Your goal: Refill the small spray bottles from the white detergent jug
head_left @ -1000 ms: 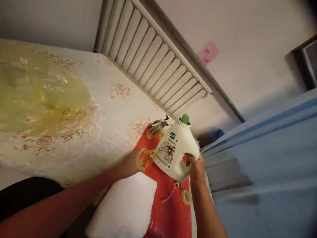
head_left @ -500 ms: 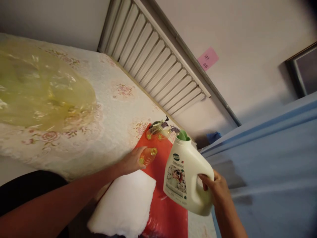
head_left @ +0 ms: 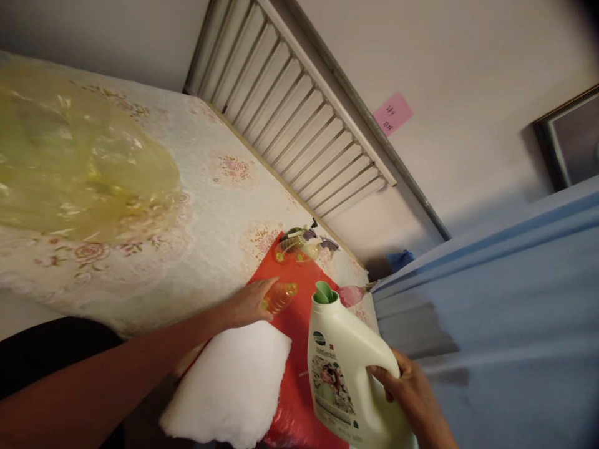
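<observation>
My right hand (head_left: 408, 391) grips the handle of a white detergent jug (head_left: 344, 374) with a green open spout, held upright above the red plastic sheet (head_left: 299, 312) near the bottom of the view. My left hand (head_left: 248, 302) is closed round a small amber bottle (head_left: 279, 297) that lies on the red sheet, its open mouth pointing right. Just behind it two clear spray bottles (head_left: 299, 246) lie on the sheet's far end. A pink bottle (head_left: 352, 294) lies to the right of the jug's spout.
A flowered mattress (head_left: 201, 206) carries a yellowish plastic bag (head_left: 79, 168) at the left. A white folded cloth (head_left: 234, 383) lies beside the red sheet. A slatted headboard (head_left: 299, 125) leans on the wall, and blue fabric (head_left: 505, 312) fills the right.
My right hand has drawn the jug away from the amber bottle, down and to the right toward me. The pink bottle has come into view. My left hand has stayed on the amber bottle.
</observation>
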Tool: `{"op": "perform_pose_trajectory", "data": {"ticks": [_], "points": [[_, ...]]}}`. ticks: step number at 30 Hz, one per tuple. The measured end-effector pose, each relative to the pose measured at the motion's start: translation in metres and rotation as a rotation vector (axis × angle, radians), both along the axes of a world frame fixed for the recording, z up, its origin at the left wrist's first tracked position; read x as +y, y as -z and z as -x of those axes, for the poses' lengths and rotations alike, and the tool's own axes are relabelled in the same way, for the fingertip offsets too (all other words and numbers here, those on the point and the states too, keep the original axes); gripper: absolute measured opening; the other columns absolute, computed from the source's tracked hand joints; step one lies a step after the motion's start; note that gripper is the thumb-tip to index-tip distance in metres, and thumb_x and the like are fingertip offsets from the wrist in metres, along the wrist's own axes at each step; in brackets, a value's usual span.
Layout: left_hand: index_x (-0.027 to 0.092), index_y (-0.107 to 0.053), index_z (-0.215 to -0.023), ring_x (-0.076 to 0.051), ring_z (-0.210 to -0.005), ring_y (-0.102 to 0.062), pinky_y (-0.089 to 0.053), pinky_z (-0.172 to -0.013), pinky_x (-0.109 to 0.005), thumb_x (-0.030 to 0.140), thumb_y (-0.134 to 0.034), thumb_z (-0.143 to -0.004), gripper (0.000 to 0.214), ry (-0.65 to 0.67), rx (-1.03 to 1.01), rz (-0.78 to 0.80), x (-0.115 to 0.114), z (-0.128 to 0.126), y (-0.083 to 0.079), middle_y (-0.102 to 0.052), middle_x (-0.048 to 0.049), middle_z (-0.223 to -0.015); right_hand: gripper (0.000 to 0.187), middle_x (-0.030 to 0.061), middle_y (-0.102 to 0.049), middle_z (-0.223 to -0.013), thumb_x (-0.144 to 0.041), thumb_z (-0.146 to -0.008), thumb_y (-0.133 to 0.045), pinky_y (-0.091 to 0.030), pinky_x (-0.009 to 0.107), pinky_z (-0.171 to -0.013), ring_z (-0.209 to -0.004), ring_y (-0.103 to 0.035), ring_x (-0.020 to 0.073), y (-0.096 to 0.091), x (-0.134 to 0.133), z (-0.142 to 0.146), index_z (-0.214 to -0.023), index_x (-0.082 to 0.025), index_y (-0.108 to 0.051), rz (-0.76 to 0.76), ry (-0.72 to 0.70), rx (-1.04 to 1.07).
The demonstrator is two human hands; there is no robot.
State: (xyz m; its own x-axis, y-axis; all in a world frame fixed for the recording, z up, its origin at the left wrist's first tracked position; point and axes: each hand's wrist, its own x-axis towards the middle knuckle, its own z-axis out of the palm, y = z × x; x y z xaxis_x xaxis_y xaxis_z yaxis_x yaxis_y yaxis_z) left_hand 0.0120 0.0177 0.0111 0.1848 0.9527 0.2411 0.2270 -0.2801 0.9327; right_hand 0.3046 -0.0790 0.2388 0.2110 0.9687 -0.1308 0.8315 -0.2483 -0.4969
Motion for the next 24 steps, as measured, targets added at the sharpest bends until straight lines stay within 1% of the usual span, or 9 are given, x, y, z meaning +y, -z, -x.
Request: {"op": "perform_pose_trajectory", "data": {"ticks": [3, 6, 12, 14, 17, 24], "points": [[0.026, -0.044, -0.143, -0.037, -0.137, -0.047, -0.037, -0.114, -0.048, 0.025, -0.075, -0.062, 0.087, 0.009, 0.014, -0.006, 0.002, -0.001, 0.000, -0.051, -0.0137, -0.148, 0.033, -0.0049, -0.050, -0.047, -0.050, -0.059, -0.070, -0.037, 0.025, -0.045, -0.042, -0.044, 0.0125, 0.000, 0.000, 0.000, -0.071, -0.019, -0.068, 0.021, 0.000, -0.007], [0.025, -0.045, -0.143, -0.037, -0.136, -0.048, -0.039, -0.113, -0.048, 0.025, -0.074, -0.062, 0.086, 0.018, 0.018, 0.008, 0.003, -0.001, -0.001, -0.052, -0.0134, -0.147, 0.034, -0.0045, -0.053, -0.050, -0.051, -0.058, -0.070, -0.037, 0.025, -0.044, -0.042, -0.044, 0.0117, 0.002, 0.001, -0.001, -0.071, -0.019, -0.068, 0.036, -0.009, -0.016], [0.025, -0.042, -0.144, -0.035, -0.137, -0.047, -0.038, -0.114, -0.046, 0.022, -0.072, -0.063, 0.086, 0.038, 0.054, 0.011, 0.004, -0.002, -0.001, -0.052, -0.0137, -0.147, 0.036, -0.0039, -0.056, -0.054, -0.052, -0.061, -0.071, -0.037, 0.023, -0.042, -0.042, -0.044, 0.0108, 0.007, 0.005, -0.008, -0.074, -0.019, -0.069, 0.076, -0.046, -0.049], [0.023, -0.042, -0.144, -0.034, -0.137, -0.047, -0.038, -0.114, -0.047, 0.022, -0.071, -0.064, 0.086, 0.041, 0.058, 0.002, 0.004, -0.002, 0.000, -0.052, -0.0146, -0.146, 0.036, -0.0035, -0.057, -0.055, -0.052, -0.062, -0.070, -0.037, 0.023, -0.042, -0.043, -0.044, 0.0107, 0.006, 0.006, -0.007, -0.073, -0.018, -0.067, 0.083, -0.060, -0.068], [0.024, -0.043, -0.143, -0.035, -0.137, -0.047, -0.038, -0.114, -0.047, 0.021, -0.072, -0.064, 0.084, 0.037, 0.043, -0.010, 0.003, -0.003, 0.000, -0.052, -0.0137, -0.145, 0.036, -0.0035, -0.056, -0.055, -0.053, -0.061, -0.070, -0.037, 0.023, -0.042, -0.043, -0.044, 0.0109, 0.003, 0.008, -0.003, -0.071, -0.018, -0.065, 0.087, -0.066, -0.099], [0.026, -0.046, -0.140, -0.036, -0.135, -0.049, -0.039, -0.114, -0.048, 0.023, -0.074, -0.064, 0.081, 0.045, 0.006, -0.003, 0.001, -0.001, -0.006, -0.055, -0.0126, -0.142, 0.035, -0.0029, -0.057, -0.054, -0.054, -0.061, -0.068, -0.037, 0.024, -0.042, -0.042, -0.046, 0.0116, 0.000, 0.012, 0.005, -0.068, -0.019, -0.063, 0.115, -0.080, -0.131]]}}
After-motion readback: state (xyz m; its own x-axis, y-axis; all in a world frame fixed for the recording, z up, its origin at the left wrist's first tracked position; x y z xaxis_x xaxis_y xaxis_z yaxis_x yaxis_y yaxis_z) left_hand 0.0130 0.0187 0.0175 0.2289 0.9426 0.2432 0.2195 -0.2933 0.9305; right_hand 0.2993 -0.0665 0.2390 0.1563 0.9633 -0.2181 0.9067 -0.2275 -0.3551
